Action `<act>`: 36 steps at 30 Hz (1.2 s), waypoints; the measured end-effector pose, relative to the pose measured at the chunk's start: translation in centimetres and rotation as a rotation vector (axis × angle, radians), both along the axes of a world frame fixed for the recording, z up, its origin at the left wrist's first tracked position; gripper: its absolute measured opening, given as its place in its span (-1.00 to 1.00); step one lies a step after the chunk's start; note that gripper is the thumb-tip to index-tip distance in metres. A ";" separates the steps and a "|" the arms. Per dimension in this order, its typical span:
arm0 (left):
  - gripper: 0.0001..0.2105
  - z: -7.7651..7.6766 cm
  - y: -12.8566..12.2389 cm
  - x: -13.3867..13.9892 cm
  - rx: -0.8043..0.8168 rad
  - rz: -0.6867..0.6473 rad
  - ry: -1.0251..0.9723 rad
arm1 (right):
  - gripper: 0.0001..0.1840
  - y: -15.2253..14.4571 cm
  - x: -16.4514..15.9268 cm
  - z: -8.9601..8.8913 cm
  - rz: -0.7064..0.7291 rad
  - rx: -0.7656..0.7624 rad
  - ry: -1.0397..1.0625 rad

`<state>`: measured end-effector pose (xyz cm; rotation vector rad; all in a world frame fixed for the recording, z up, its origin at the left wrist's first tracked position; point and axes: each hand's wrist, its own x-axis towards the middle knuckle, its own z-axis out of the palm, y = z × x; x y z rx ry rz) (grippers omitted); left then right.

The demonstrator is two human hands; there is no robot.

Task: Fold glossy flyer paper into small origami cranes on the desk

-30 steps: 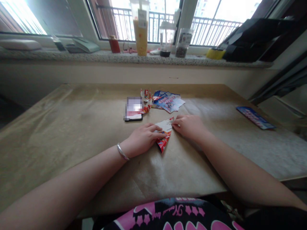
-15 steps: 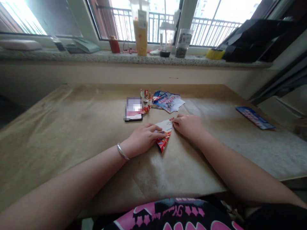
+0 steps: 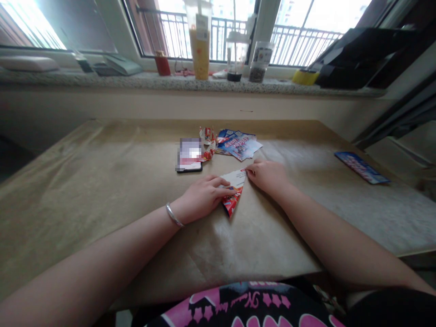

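A sheet of printed paper (image 3: 233,209) lies on the table, folded into a narrow pointed shape with its tip toward me. One side is red and glossy, the other white with small text. My left hand (image 3: 204,195), a silver bangle at its wrist, rests on the paper's left part with fingers stretched out, holding it down. At the upper right corner my right hand (image 3: 269,175) pinches the paper's edge between thumb and fingers. The fingertips hide part of that corner.
Beyond the hands lie a phone (image 3: 190,156), crumpled red and white paper pieces (image 3: 208,147), and a fanned stack of blue printed sheets (image 3: 240,144). A blue packet (image 3: 361,168) is at the right. Cups and a bottle line the granite windowsill (image 3: 146,82).
My right hand has shifted very slightly up at the corner, and less of the small red label there shows. My left hand and the other things stay put.
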<state>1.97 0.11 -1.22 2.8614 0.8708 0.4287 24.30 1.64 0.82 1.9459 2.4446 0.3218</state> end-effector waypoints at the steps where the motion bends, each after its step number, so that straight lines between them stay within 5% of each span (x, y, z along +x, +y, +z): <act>1: -0.70 0.0 0.0 0.0 0.000 -0.001 -0.002 | -0.57 0.0 0.0 0.0 -0.002 -0.001 0.000; 20: -0.69 -0.1 0.1 0.1 -0.019 -0.012 -0.011 | -0.57 0.8 0.7 -0.4 -0.028 0.010 0.013; 36: -0.72 -0.4 0.2 0.1 0.010 0.003 0.002 | -0.71 -1.5 0.6 1.3 0.397 -0.158 0.030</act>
